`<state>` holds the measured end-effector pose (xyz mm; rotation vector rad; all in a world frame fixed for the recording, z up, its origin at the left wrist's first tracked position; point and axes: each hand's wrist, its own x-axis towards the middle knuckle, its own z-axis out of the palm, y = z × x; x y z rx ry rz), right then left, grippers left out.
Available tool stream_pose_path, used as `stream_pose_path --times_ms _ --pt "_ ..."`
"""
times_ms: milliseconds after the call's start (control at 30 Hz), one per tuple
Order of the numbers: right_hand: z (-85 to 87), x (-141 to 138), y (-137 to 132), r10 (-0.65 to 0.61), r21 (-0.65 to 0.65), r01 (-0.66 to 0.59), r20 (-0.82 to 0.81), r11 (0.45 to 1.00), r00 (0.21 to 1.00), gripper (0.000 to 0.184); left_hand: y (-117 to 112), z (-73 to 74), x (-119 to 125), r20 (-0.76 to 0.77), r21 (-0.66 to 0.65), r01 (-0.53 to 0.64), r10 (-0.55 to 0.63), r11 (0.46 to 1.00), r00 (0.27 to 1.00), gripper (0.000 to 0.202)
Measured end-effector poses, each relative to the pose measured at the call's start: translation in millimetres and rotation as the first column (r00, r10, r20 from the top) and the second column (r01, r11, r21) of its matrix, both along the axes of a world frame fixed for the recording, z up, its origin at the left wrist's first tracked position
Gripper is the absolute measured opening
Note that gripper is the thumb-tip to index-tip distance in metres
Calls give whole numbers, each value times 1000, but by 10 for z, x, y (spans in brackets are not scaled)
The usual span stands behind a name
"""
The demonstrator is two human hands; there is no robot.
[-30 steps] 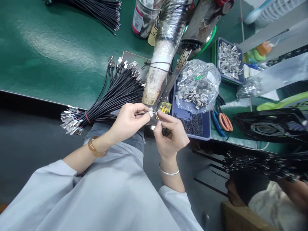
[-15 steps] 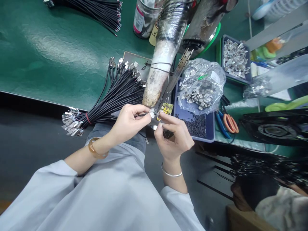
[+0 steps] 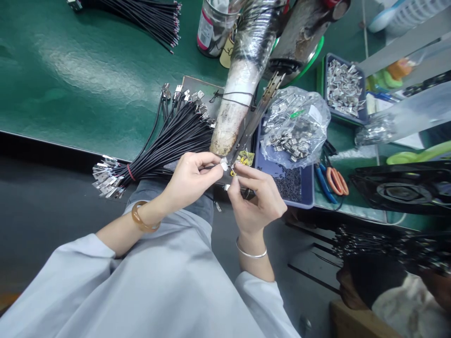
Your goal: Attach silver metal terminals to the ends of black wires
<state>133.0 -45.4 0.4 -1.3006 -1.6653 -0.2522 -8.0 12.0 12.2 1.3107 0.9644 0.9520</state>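
Observation:
My left hand (image 3: 193, 176), a bracelet on its wrist, is closed in a pinch behind a small whitish connector (image 3: 224, 164) on the end of a black cable. My right hand (image 3: 256, 195) faces it from the right, thumb and fingertips drawn together beside the connector. Whatever lies in that pinch is too small to make out. Just above both hands are the tip of a wrapped pale tube (image 3: 225, 134) and a slanting metal bar (image 3: 259, 110). A bundle of black cables (image 3: 172, 134) with metal plugs lies beside my left hand.
Right of my hands, a blue tray (image 3: 310, 188) holds small black parts and a plastic bag (image 3: 299, 117) of metal connectors. Pliers (image 3: 326, 183) lie beyond it. A bin (image 3: 327, 110) of metal shells stands farther back. A co-worker (image 3: 373, 281) is at lower right.
Both hands stay at almost the same place, with the right fingertips shifted very slightly to the right. The whole view has moved a little.

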Motion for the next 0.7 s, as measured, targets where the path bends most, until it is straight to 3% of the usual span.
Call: stream_pose_path --times_ms 467,700 --pt "19 10 14 14 0 -14 14 1000 1000 21 -16 40 7 22 11 -3 3 1000 1000 21" --pt "3 25 -7 21 -15 -21 28 1000 999 21 -23 -27 16 2 -20 9 -9 1000 1000 21"
